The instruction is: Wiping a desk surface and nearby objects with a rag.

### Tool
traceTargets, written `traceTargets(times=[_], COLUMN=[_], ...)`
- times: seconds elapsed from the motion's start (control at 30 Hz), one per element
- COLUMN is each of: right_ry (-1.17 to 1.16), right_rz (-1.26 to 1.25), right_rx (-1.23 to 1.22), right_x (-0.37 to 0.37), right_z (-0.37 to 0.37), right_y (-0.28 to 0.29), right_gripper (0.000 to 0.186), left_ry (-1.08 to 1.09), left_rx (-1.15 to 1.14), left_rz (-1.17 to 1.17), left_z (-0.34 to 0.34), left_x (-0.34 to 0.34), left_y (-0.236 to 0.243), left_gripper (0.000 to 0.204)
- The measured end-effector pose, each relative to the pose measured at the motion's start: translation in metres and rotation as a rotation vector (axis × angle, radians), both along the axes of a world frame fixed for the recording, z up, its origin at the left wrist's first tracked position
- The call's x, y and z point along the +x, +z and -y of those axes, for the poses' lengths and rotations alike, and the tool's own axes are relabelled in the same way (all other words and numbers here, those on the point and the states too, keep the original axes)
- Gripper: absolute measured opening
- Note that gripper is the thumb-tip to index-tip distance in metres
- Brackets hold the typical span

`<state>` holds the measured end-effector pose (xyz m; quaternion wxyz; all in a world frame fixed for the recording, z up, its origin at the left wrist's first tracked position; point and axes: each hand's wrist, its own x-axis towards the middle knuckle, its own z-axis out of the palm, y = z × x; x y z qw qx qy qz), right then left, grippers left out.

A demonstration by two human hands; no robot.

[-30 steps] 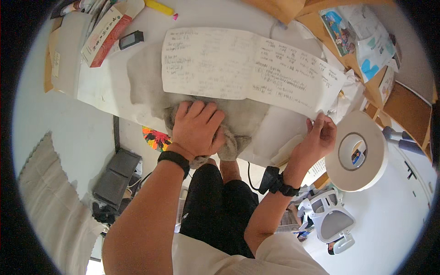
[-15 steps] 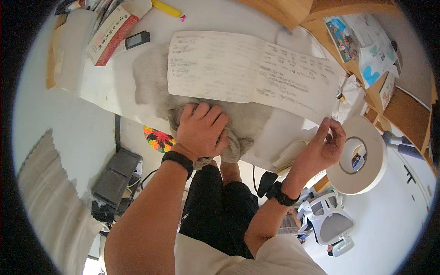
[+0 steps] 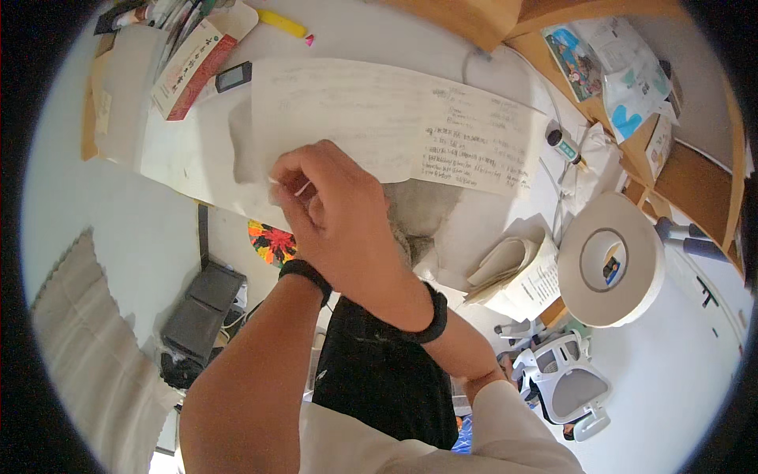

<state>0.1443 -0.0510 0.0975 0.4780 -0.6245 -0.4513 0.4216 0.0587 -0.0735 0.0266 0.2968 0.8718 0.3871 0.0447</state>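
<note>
Grey cloth (image 3: 428, 207) is being overlapped by handwritten paper (image 3: 339, 110) and the left hand (image 3: 313, 248) mostly blocked by the curled right hand (image 3: 343, 209), both grips unclear.

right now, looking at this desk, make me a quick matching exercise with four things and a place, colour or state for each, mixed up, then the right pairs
Column one
1. right hand
2. handwritten sheet
3. slim box
4. chair

Column two
a. red and white, toward the upper left of the picture
b. white-framed, at the lower right of the picture
c. lying over part of a grey cloth
d. crossed to the left, with a black band around its wrist

Right pairs: 1-d, 2-c, 3-a, 4-b
</note>
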Motion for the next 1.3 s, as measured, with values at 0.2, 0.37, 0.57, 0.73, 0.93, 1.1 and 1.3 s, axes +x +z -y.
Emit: traceTargets(times=[0.2,0.37,0.57,0.73,0.93,1.1,1.3], right_ry=[0.115,-0.150,-0.620,-0.611,-0.560,-0.614,-0.647], right_rz=[-0.107,0.203,0.744,0.673,0.646,0.553,0.537], right_rx=[0.015,0.027,-0.264,-0.402,-0.466,-0.448,-0.453], right_x=[0.018,0.077,0.117,0.130,0.134,0.139,0.139], right_z=[0.002,0.050,0.095,0.114,0.112,0.109,0.107], right_y=[-0.002,-0.017,-0.027,-0.044,-0.044,-0.039,-0.042], right_gripper=[0.022,0.023,0.040,0.051,0.052,0.045,0.046], left_ry=[0.081,0.041,-0.016,-0.039,-0.053,-0.058,-0.071], left_rx=[-0.130,0.009,0.211,0.255,0.272,0.253,0.252], left_rz=[0.003,0.014,-0.014,-0.021,-0.032,-0.036,-0.029], left_z=[0.008,0.013,0.015,0.014,0.011,0.005,-0.001], left_x=[-0.006,-0.001,0.001,0.004,0.004,0.010,0.009], left_y=[-0.002,-0.005,0.002,0.002,0.000,0.003,0.004], left_gripper=[0.030,0.030,0.029,0.028,0.028,0.028,0.029])
